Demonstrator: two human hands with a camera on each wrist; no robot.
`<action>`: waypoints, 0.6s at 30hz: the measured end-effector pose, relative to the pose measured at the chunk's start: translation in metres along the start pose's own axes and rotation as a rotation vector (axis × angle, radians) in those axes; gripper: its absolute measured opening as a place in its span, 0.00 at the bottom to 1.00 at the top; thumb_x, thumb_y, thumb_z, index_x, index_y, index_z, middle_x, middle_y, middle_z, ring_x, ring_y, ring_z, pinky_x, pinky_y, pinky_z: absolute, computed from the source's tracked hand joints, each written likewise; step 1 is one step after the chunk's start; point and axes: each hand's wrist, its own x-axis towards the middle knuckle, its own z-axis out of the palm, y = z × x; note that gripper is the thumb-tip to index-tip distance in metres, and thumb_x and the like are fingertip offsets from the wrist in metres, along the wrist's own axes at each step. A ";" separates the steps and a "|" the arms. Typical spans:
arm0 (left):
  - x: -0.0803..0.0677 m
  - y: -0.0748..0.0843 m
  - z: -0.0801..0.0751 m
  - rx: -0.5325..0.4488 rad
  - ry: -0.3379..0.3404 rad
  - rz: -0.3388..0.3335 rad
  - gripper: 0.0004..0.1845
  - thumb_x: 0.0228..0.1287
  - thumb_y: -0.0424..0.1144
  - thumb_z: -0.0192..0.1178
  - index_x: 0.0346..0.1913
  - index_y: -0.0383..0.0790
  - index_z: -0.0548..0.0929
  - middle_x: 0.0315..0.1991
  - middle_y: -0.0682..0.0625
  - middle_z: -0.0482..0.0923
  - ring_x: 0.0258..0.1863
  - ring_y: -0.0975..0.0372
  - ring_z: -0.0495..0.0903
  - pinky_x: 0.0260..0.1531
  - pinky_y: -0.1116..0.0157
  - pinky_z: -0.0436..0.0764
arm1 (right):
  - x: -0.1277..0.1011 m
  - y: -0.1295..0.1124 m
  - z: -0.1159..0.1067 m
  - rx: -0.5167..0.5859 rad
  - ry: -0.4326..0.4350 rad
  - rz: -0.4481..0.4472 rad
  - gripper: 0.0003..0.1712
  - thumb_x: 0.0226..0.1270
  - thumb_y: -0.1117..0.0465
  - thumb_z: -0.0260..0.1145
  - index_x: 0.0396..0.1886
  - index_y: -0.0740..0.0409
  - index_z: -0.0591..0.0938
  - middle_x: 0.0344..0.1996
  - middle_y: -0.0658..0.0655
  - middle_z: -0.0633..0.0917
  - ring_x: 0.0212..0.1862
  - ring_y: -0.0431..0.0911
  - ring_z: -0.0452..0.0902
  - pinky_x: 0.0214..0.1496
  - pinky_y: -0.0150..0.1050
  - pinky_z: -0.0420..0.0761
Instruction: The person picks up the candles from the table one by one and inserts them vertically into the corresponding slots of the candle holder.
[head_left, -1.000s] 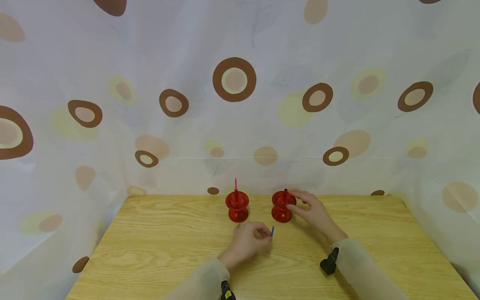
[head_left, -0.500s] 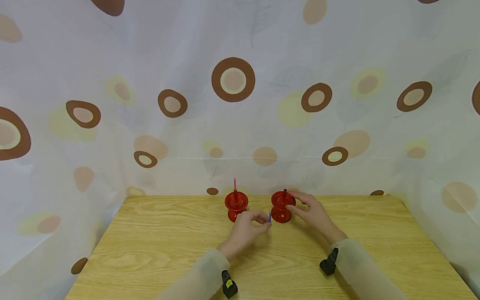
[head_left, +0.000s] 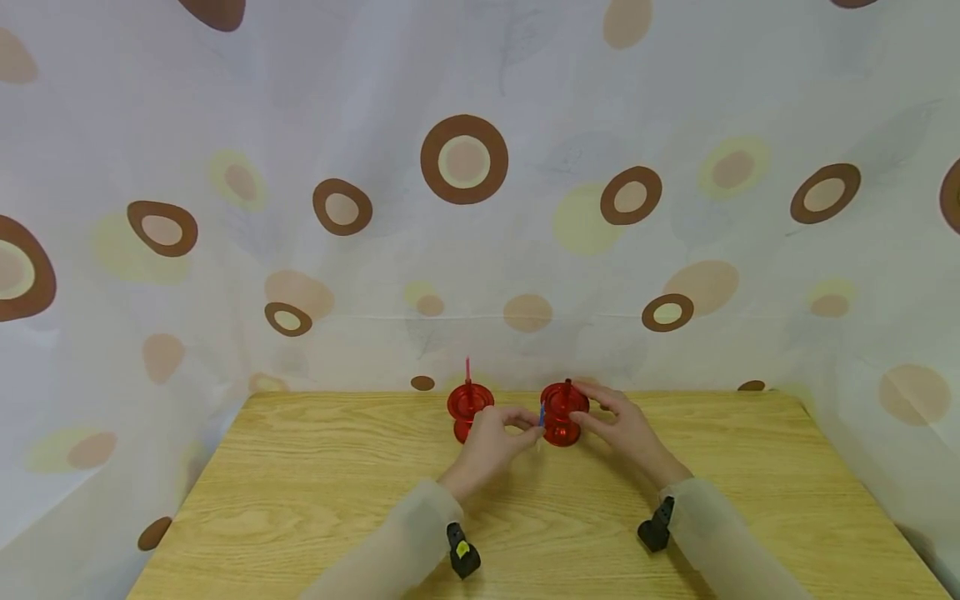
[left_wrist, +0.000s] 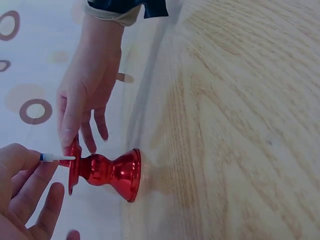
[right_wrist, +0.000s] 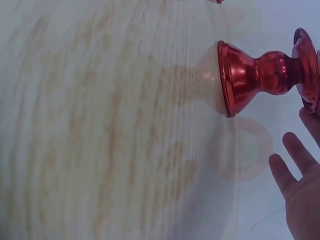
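Note:
My left hand [head_left: 491,446] pinches a thin blue candle [head_left: 542,414] with a pale lower end [left_wrist: 60,158] between thumb and fingertips. It overlaps the front left of a shiny red candlestick [head_left: 561,432], whose wide dish sits on a waisted stem and round base. My right hand [head_left: 622,427] holds that candlestick by the dish, thumb in front and fingers behind; the other fingers spread loose in the right wrist view. To the left stands a matching red candlestick [head_left: 461,403] with a slim pink candle [head_left: 468,369] upright in it. My left hand partly hides its base.
Both candlesticks stand near the back edge of a wood-grain table [head_left: 300,483]. Behind it hangs a pale sheet [head_left: 525,250] patterned with brown rings and spots, which also covers both sides. Small black devices sit at my left wrist [head_left: 463,557] and right wrist [head_left: 656,529].
My left hand has moved forward and up with the blue candle, from in front of the candlesticks to beside the right one's dish. My right hand stays on that dish.

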 end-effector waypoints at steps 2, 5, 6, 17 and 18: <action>0.001 0.002 0.001 -0.008 0.001 0.000 0.06 0.70 0.38 0.69 0.43 0.39 0.92 0.34 0.57 0.90 0.44 0.66 0.85 0.55 0.51 0.80 | 0.000 -0.001 0.000 0.002 0.001 -0.009 0.30 0.72 0.58 0.72 0.71 0.61 0.78 0.70 0.65 0.76 0.70 0.65 0.70 0.65 0.63 0.73; 0.003 0.006 0.002 -0.018 -0.003 0.009 0.05 0.69 0.38 0.70 0.42 0.41 0.92 0.35 0.57 0.90 0.42 0.67 0.84 0.56 0.50 0.79 | -0.001 -0.001 -0.001 0.003 0.001 -0.015 0.29 0.73 0.59 0.71 0.71 0.61 0.78 0.71 0.66 0.76 0.70 0.65 0.70 0.65 0.64 0.73; 0.004 0.007 0.003 -0.020 -0.004 0.015 0.05 0.69 0.38 0.70 0.42 0.42 0.92 0.35 0.57 0.90 0.41 0.67 0.84 0.56 0.49 0.79 | -0.001 -0.001 -0.001 0.005 0.000 -0.013 0.29 0.73 0.59 0.71 0.71 0.61 0.78 0.71 0.66 0.76 0.70 0.65 0.70 0.66 0.64 0.73; 0.013 0.016 0.001 -0.014 0.026 0.024 0.05 0.70 0.39 0.69 0.43 0.42 0.91 0.36 0.58 0.90 0.44 0.66 0.83 0.56 0.49 0.80 | 0.000 0.004 0.000 0.030 -0.009 0.005 0.31 0.73 0.57 0.71 0.72 0.57 0.78 0.73 0.62 0.75 0.72 0.62 0.69 0.67 0.62 0.72; 0.014 0.017 0.000 -0.019 0.028 0.024 0.06 0.70 0.39 0.69 0.43 0.42 0.91 0.37 0.57 0.90 0.45 0.66 0.83 0.57 0.48 0.80 | 0.000 0.004 0.000 0.035 -0.009 0.005 0.31 0.73 0.56 0.72 0.72 0.56 0.78 0.73 0.62 0.75 0.72 0.62 0.69 0.67 0.62 0.72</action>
